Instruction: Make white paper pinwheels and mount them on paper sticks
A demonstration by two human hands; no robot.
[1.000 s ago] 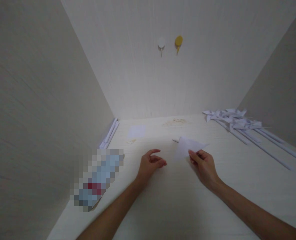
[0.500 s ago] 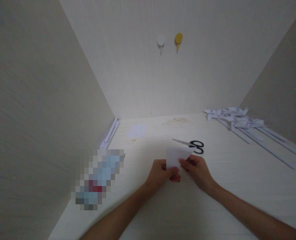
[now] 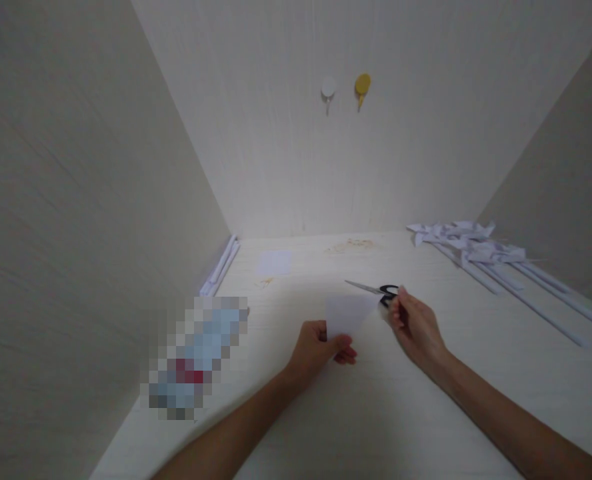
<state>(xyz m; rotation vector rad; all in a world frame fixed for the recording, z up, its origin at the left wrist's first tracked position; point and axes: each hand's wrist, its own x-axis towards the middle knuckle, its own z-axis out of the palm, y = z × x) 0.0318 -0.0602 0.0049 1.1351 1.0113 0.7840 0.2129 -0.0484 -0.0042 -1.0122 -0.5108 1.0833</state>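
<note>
My left hand [image 3: 321, 350] pinches the lower part of a small folded white paper [image 3: 349, 315] between thumb and fingers, above the table. At the right, my right hand [image 3: 416, 323] has its curled fingers and thumb closed about the black handles of a pair of scissors [image 3: 369, 287]. These scissors lie on the table with the blades pointing left, and the hand covers part of the handle loops.
A square white paper [image 3: 275, 262] lies towards the back. Rolled papers [image 3: 221, 267] rest along the left wall, behind a pixelated object [image 3: 206, 353]. Paper pinwheels on sticks [image 3: 491, 252] lie at the right. Two hooks, white [image 3: 328, 87] and yellow [image 3: 363, 84], are on the back wall.
My right hand has let go of the folded paper and moved right and up to the scissors' handles. The left hand still holds the paper, almost in the same place.
</note>
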